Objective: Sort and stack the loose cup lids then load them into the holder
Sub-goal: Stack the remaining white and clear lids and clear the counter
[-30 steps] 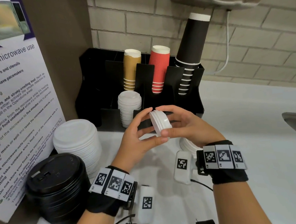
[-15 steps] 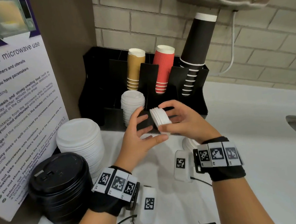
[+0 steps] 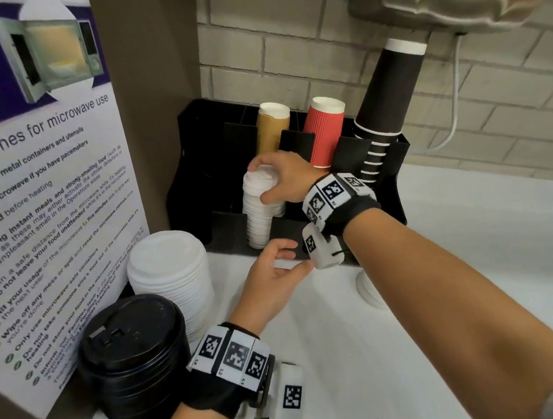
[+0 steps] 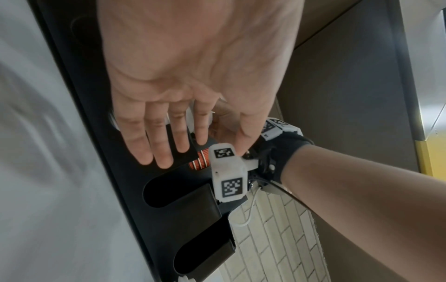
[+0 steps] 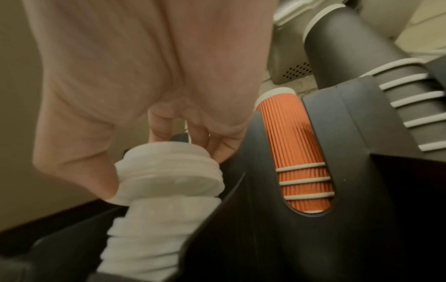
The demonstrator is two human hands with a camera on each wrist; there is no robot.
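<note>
Here we see the right hand (image 3: 285, 178) reaching over the black holder (image 3: 386, 205), its fingers and thumb curled around a small bundle of white lids (image 3: 262, 180) and pinching it from the sides. That bundle sits on top of the taller column of small white lids (image 3: 259, 224) that stands in the holder's front slot; in the right wrist view the held lids (image 5: 169, 171) touch the column below, slightly askew. We cannot tell whether the bundle's weight rests fully on the column.

The left hand (image 3: 271, 270) hangs lower, just in front of the holder over the white counter (image 3: 475, 257), with its fingers (image 4: 166, 152) straight and spread and holding nothing.

Behind the lid column the holder carries a tan cup stack (image 3: 272, 128), a red ribbed cup stack (image 3: 325, 130) and a tall black cup stack (image 3: 389, 97). To the left on the counter stand a stack of large white lids (image 3: 169, 270) and, nearer us, a stack of black lids (image 3: 134, 358), both beside a microwave notice (image 3: 41, 198). A few more white lids (image 3: 367, 288) lie on the counter partly hidden under the right forearm.
</note>
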